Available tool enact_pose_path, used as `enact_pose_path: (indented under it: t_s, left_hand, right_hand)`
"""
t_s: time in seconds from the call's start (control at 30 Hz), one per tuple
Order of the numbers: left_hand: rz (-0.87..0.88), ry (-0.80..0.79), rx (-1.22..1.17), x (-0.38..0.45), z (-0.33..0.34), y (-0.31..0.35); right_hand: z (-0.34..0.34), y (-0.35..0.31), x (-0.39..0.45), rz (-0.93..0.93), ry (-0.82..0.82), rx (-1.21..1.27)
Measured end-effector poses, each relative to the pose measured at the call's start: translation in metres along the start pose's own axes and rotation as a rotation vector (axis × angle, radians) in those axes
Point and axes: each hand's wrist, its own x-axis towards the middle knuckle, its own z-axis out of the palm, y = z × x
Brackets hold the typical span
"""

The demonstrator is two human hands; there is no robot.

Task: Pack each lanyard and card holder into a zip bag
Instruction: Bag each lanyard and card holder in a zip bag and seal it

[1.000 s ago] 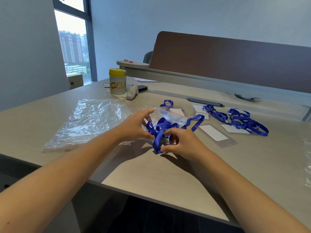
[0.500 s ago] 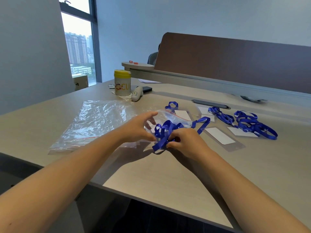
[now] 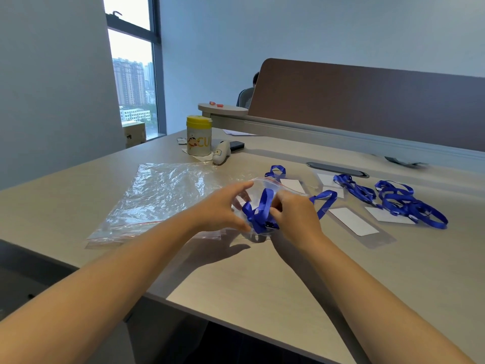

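Since half a second ago the right hand (image 3: 294, 215) has pushed forward so its fingers now reach into the mouth of the small zip bag (image 3: 265, 185), and more of the blue lanyard (image 3: 258, 210) has gone up into the bag, with less ribbon bunched in front of the hands; the view has also tilted up to show more wall and window. The pale bench (image 3: 236, 282) carries everything. Both forearms stretch in from the lower edge and meet near the middle of it. To the left lies a flat pile of clear zip bags (image 3: 157, 198) with red seal lines. The left hand (image 3: 220, 208) holds the near edge of the small bag, thumb below and index finger stretched out along the open rim. The right hand's grip is curled on the lanyard, though its fingertips are hidden, so whether it pinches ribbon or bag film is hard to tell. One loop (image 3: 324, 199) trails out to the right, above a white card holder (image 3: 353, 220). Further right lie spare lanyards (image 3: 404, 203), tangled over more cards.
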Motion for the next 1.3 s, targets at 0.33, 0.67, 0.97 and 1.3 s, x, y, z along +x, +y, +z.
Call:
enact_pose_path:
  t_s: [0.33,0.67,0.97,1.3]
  left_hand:
    - [0.02,0.167,0.147,0.007,0.012,0.0]
    - [0.012,0.191,0.167,0.009,0.009,0.001]
    - [0.005,0.19,0.177,0.01,-0.016,0.009]
    - [0.143,0.51,-0.19,-0.006,-0.047,0.038]
  right_hand:
    - [-0.007,0.004,-0.011,-0.075,-0.211,0.112]
    - [-0.019,0.033,-0.008,-0.095,0.009,-0.159]
    - [-0.034,0.036,0.015,-0.132,0.034,-0.103]
    - [-0.089,0.007,0.032,-0.007,0.221,0.563]
